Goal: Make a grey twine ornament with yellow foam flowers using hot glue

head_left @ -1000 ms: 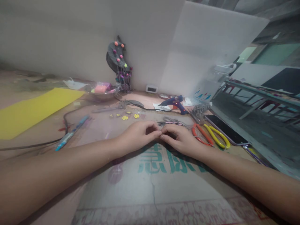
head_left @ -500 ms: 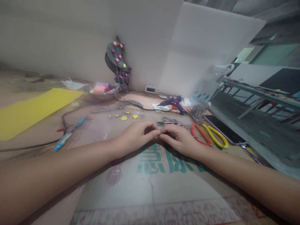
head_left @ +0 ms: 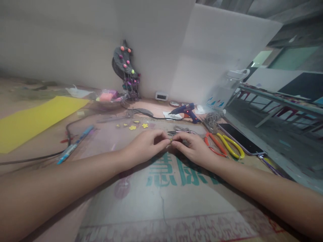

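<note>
My left hand (head_left: 153,142) and my right hand (head_left: 190,146) meet over the board, thumbs and forefingers pinched. Between the fingertips shows a tiny yellowish piece (head_left: 171,140), mostly covered; its kind is too small to make out. Just beyond the hands lie small scissors (head_left: 174,133) with dark blades. Farther off, to the left, are yellow flower cutouts (head_left: 144,125) and several smaller yellow bits (head_left: 125,125). Orange-handled pliers (head_left: 217,145) and yellow-handled pliers (head_left: 231,146) rest to the right of my right hand.
A blue glue gun (head_left: 185,111) with a red light lies at the back. A phone (head_left: 241,138) and water bottle (head_left: 224,89) stand right. On the left are a blue pen (head_left: 75,144), a yellow sheet (head_left: 37,119), a cable (head_left: 67,129) and a bowl (head_left: 109,102).
The fingertips have parted slightly, so the small yellowish piece between them now shows. Both hands stay in nearly the same place; the view has shifted a little.
</note>
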`<action>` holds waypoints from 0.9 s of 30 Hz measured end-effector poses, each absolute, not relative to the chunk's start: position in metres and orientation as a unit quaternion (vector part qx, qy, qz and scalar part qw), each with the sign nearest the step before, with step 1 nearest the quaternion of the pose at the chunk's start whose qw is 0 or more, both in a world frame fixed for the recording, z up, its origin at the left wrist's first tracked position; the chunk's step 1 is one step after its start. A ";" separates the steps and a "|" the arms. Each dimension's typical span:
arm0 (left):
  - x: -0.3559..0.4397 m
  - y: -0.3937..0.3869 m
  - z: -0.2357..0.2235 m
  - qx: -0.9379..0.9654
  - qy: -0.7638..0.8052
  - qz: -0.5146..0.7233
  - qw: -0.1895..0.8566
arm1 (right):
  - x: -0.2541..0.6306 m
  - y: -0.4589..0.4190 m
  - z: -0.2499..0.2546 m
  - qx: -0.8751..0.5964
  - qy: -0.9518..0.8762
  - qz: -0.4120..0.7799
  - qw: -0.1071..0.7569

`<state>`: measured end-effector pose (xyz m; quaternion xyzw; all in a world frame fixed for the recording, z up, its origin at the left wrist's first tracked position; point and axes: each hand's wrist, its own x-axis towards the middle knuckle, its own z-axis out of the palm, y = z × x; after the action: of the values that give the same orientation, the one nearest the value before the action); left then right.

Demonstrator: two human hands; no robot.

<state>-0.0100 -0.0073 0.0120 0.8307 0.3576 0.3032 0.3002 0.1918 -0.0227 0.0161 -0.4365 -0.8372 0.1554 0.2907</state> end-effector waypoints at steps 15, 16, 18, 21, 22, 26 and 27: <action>-0.010 -0.008 0.013 0.841 0.354 0.287 0.292 | 0.193 -0.023 0.015 -0.437 -0.830 0.153 0.311; -0.010 -0.007 0.013 0.841 0.353 0.288 0.294 | 0.193 -0.023 0.015 -0.438 -0.829 0.149 0.314; -0.011 -0.007 0.013 0.840 0.351 0.288 0.297 | 0.192 -0.024 0.015 -0.439 -0.827 0.142 0.321; -0.011 -0.006 0.012 0.839 0.348 0.287 0.302 | 0.191 -0.025 0.016 -0.438 -0.824 0.143 0.331; -0.011 -0.005 0.012 0.839 0.348 0.287 0.303 | 0.191 -0.025 0.017 -0.438 -0.822 0.144 0.333; -0.011 -0.005 0.013 0.837 0.345 0.291 0.310 | 0.190 -0.026 0.018 -0.440 -0.822 0.145 0.330; -0.011 -0.006 0.013 0.836 0.344 0.295 0.310 | 0.190 -0.026 0.018 -0.440 -0.823 0.145 0.328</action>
<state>-0.0106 -0.0056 0.0128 0.8356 0.3442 0.2953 0.3102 0.1904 -0.0260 0.0181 -0.4403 -0.8231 0.1447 0.3283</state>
